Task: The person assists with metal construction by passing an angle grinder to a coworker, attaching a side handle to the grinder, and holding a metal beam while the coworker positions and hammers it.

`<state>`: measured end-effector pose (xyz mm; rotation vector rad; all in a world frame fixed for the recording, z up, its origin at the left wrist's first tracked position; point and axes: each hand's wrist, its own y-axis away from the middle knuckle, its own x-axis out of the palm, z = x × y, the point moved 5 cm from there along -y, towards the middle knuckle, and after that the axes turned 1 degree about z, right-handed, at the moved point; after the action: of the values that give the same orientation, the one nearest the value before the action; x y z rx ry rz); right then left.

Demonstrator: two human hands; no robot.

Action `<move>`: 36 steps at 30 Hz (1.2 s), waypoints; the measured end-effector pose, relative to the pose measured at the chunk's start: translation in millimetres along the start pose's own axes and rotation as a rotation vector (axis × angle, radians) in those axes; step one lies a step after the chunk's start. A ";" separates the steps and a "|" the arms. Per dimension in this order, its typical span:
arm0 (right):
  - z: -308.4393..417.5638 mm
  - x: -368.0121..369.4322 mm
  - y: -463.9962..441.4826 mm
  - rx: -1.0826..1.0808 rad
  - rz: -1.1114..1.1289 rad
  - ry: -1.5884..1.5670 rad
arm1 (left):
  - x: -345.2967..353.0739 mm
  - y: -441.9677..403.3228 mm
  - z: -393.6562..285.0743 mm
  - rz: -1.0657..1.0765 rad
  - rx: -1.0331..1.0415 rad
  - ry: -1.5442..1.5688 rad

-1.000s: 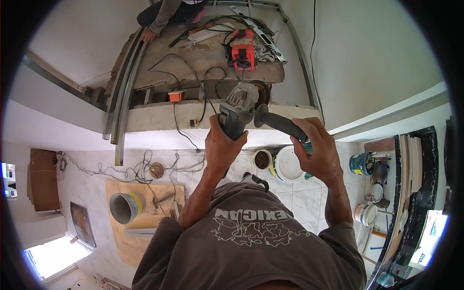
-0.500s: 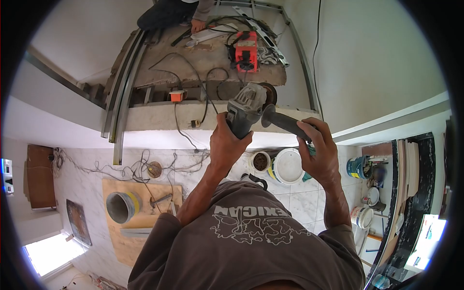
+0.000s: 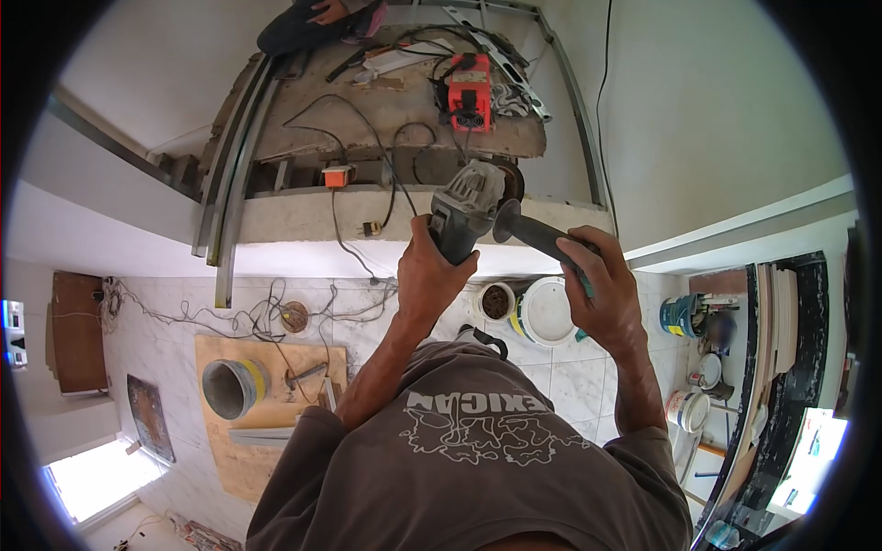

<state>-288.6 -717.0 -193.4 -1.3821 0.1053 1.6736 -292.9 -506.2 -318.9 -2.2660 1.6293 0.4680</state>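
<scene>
An angle grinder [image 3: 467, 204] with a grey metal head and dark body is held up in front of my chest. My left hand [image 3: 430, 280] is wrapped round its body. Its black side handle [image 3: 540, 235] sticks out to the right, with my right hand [image 3: 602, 289] closed round the far end. The dark disc [image 3: 511, 184] shows behind the head, partly hidden by it. Beyond the grinder lies a pale ledge [image 3: 303, 219], where a black plug [image 3: 370, 228] and an orange socket box [image 3: 338, 176] rest.
A red machine [image 3: 469, 94] and a spirit level [image 3: 501, 64] lie on the raised platform, where a person's leg and hand [image 3: 328, 12] show. Metal profiles [image 3: 230, 184] lean at the left. Buckets [image 3: 549, 312], a board [image 3: 216, 441] and tangled cables are on the floor.
Since a second ago the grinder and both hands have shifted slightly right in view. The other person's hand has left the metal profiles, reached over the platform, and drawn back to the leg.
</scene>
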 end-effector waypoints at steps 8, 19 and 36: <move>0.7 -0.6 4.5 0.045 -0.014 0.005 | 1.5 3.8 1.5 0.004 -0.002 -0.016; 0.0 1.4 3.8 -0.006 -0.006 0.012 | 1.9 5.1 6.2 0.016 -0.018 -0.019; -4.6 24.0 13.4 0.409 0.122 -0.169 | 8.5 8.4 10.7 0.038 -0.026 -0.084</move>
<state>-292.8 -713.2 -220.7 -0.9404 0.4172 1.7435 -299.2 -511.3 -332.8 -2.2063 1.6363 0.5884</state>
